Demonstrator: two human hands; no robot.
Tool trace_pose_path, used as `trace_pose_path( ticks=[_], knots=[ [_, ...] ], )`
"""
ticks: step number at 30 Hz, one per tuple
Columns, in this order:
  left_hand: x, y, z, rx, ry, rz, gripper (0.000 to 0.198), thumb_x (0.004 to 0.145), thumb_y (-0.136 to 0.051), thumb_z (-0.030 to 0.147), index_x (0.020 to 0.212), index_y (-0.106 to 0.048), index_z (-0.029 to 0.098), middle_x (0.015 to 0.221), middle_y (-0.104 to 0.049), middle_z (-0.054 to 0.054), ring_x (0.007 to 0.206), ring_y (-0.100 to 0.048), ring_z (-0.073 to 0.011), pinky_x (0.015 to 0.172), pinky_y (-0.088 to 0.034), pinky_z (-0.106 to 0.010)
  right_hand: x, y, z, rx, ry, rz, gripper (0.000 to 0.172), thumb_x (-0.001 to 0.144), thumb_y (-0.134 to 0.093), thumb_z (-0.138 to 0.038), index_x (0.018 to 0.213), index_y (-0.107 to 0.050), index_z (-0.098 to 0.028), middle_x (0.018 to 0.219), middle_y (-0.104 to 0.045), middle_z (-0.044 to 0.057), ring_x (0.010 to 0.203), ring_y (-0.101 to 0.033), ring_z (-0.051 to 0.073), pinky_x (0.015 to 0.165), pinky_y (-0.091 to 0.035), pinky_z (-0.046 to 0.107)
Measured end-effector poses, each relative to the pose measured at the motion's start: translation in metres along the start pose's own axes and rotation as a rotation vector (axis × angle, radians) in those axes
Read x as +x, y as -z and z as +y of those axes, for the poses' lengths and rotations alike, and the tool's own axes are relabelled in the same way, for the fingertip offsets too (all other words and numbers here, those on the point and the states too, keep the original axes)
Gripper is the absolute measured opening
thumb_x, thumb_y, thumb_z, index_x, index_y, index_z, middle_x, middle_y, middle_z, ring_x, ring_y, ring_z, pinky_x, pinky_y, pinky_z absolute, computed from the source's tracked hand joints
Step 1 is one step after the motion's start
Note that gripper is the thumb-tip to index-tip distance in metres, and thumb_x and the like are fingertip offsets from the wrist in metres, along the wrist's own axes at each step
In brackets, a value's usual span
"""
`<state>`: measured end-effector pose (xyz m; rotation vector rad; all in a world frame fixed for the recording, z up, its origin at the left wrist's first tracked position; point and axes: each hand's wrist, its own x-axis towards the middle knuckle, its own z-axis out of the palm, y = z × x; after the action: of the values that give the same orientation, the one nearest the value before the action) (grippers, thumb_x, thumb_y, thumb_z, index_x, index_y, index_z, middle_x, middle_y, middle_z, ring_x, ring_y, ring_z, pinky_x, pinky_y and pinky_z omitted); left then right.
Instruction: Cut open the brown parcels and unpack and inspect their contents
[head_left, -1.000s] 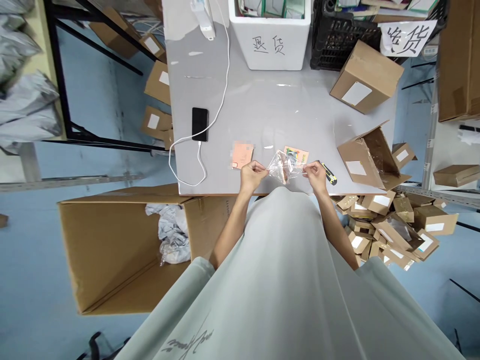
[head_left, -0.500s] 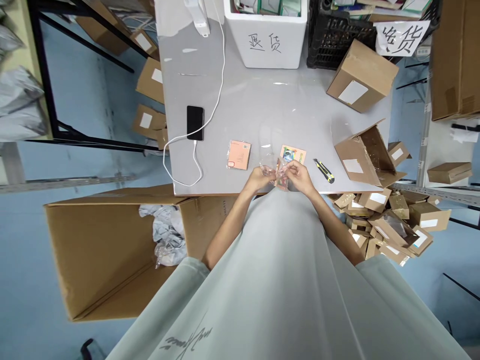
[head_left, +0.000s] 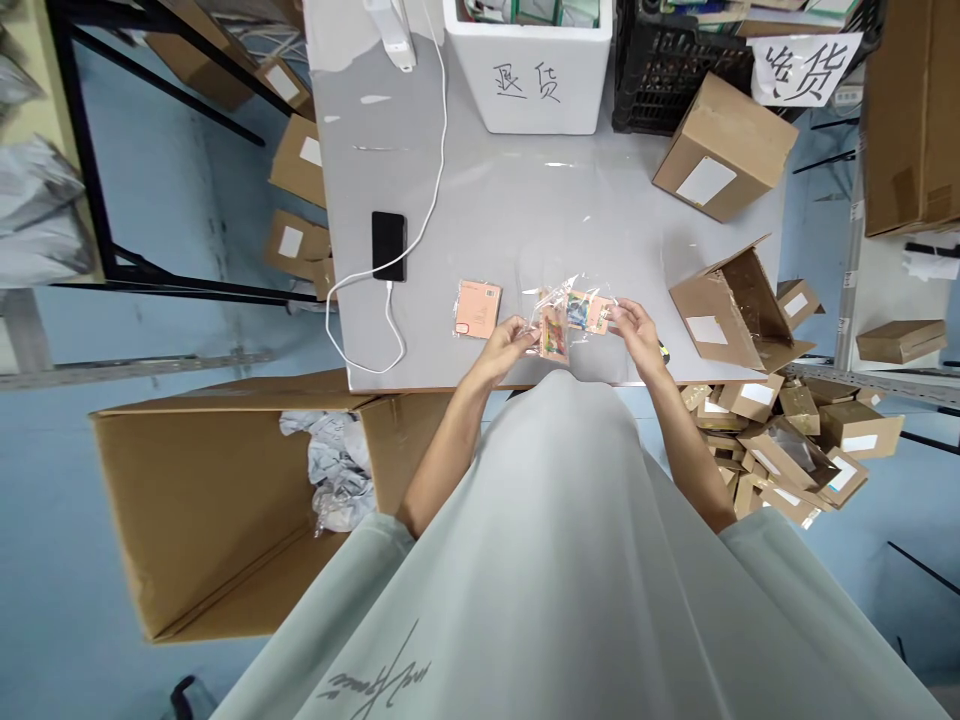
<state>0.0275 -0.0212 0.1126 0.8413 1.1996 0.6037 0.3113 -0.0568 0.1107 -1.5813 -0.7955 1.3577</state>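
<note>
My left hand is closed on the left side of a clear plastic bag. A small flat pack with a colourful picture shows in the bag, close beside the fingertips. My right hand pinches the right end of another flat pink pack with a colourful print, which lies partly beside or under the plastic. Left of both hands, a square pink pack in clear wrap rests on the table. A utility knife is mostly covered by my right hand and wrist.
On the grey table lie a black phone and a white cable. A white bin, a black crate and cardboard boxes stand farther back. A large open carton is at lower left; small cartons pile up at right.
My hands have moved apart. The right hand went from the crumpled plastic to the right-hand pack, now covering most of the knife. The bag has spread out, showing the pack in it.
</note>
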Motion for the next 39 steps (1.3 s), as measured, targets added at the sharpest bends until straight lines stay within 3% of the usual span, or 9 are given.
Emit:
trace_pose_path(
  ticks=[3,7,13,19,22,29,32,37,39],
  knots=[
    [-0.003,-0.002,0.003,-0.036,0.008,-0.021,0.061,0.072,-0.099,0.065,0.085,-0.057,0.023,0.094,-0.072,-0.002,0.096,-0.073,-0.0222,0.086,-0.062,-0.035,-0.008,-0.020,0.008,-0.152,0.044,0.004,0.079,0.065,-0.098,-0.076,0.123,-0.073,-0.027,0.136,-0.077,0.014,0.131,-0.073,0.034,0.114,-0.062,0.051],
    [-0.003,-0.010,0.000,-0.054,-0.001,0.070,0.058,0.074,-0.098,0.064,0.088,-0.061,0.022,0.101,-0.078,-0.004,0.100,-0.076,-0.0232,0.086,-0.063,-0.034,-0.014,-0.043,0.019,-0.196,0.084,-0.014,0.058,0.085,-0.076,-0.083,0.094,-0.070,-0.027,0.108,-0.080,0.009,0.110,-0.077,0.030,0.102,-0.065,0.047],
    [0.010,-0.026,-0.025,-0.147,-0.069,0.278,0.072,0.056,-0.106,0.039,0.116,-0.071,0.021,0.111,-0.084,-0.009,0.095,-0.081,-0.0247,0.087,-0.067,-0.039,-0.011,-0.056,0.020,-0.119,0.076,-0.077,0.054,0.090,-0.073,-0.080,0.092,-0.062,-0.028,0.094,-0.079,0.004,0.091,-0.078,0.024,0.088,-0.065,0.038],
    [0.018,0.015,-0.036,-0.128,-0.076,0.344,0.070,0.061,-0.097,0.031,0.126,-0.073,0.018,0.103,-0.085,-0.009,0.103,-0.081,-0.0281,0.089,-0.065,-0.038,0.010,0.000,0.015,0.000,-0.028,0.100,0.047,0.085,-0.083,-0.067,0.095,-0.060,-0.027,0.085,-0.074,0.000,0.080,-0.079,0.021,0.080,-0.066,0.036],
    [0.015,0.044,-0.031,-0.085,-0.081,0.251,0.077,0.062,-0.098,0.030,0.134,-0.074,0.017,0.100,-0.086,-0.009,0.103,-0.081,-0.0277,0.094,-0.063,-0.039,0.019,0.034,0.010,0.024,-0.080,0.172,0.044,0.082,-0.086,-0.060,0.094,-0.062,-0.025,0.080,-0.072,-0.001,0.076,-0.078,0.019,0.081,-0.066,0.034],
    [0.008,0.072,-0.024,-0.094,-0.018,0.161,0.079,0.064,-0.102,0.040,0.136,-0.078,0.018,0.105,-0.087,-0.010,0.104,-0.081,-0.0269,0.097,-0.062,-0.039,0.012,0.062,-0.006,-0.082,-0.203,-0.111,0.050,0.071,-0.099,-0.061,0.090,-0.074,-0.022,0.086,-0.078,0.002,0.084,-0.077,0.018,0.085,-0.065,0.031],
    [0.008,0.076,-0.024,-0.099,-0.010,0.171,0.077,0.064,-0.101,0.038,0.136,-0.079,0.018,0.101,-0.086,-0.008,0.098,-0.080,-0.0245,0.094,-0.061,-0.037,0.008,0.069,-0.015,-0.002,-0.215,-0.107,0.056,0.069,-0.100,-0.068,0.093,-0.076,-0.024,0.092,-0.081,0.003,0.089,-0.079,0.019,0.087,-0.066,0.030],
    [0.009,0.081,-0.022,-0.107,-0.022,0.208,0.073,0.065,-0.101,0.040,0.132,-0.081,0.019,0.098,-0.085,-0.007,0.092,-0.077,-0.0227,0.088,-0.060,-0.036,-0.010,0.075,-0.044,0.006,0.038,0.183,0.050,0.085,-0.090,-0.072,0.102,-0.076,-0.027,0.094,-0.080,0.002,0.087,-0.079,0.017,0.086,-0.068,0.031],
    [0.008,0.082,-0.021,-0.096,-0.022,0.204,0.074,0.067,-0.101,0.042,0.134,-0.081,0.018,0.099,-0.085,-0.008,0.093,-0.078,-0.0238,0.090,-0.061,-0.037,-0.021,0.069,-0.056,-0.039,0.146,0.169,0.045,0.096,-0.082,-0.069,0.110,-0.078,-0.027,0.099,-0.082,0.004,0.092,-0.080,0.019,0.092,-0.069,0.033]
  ],
)
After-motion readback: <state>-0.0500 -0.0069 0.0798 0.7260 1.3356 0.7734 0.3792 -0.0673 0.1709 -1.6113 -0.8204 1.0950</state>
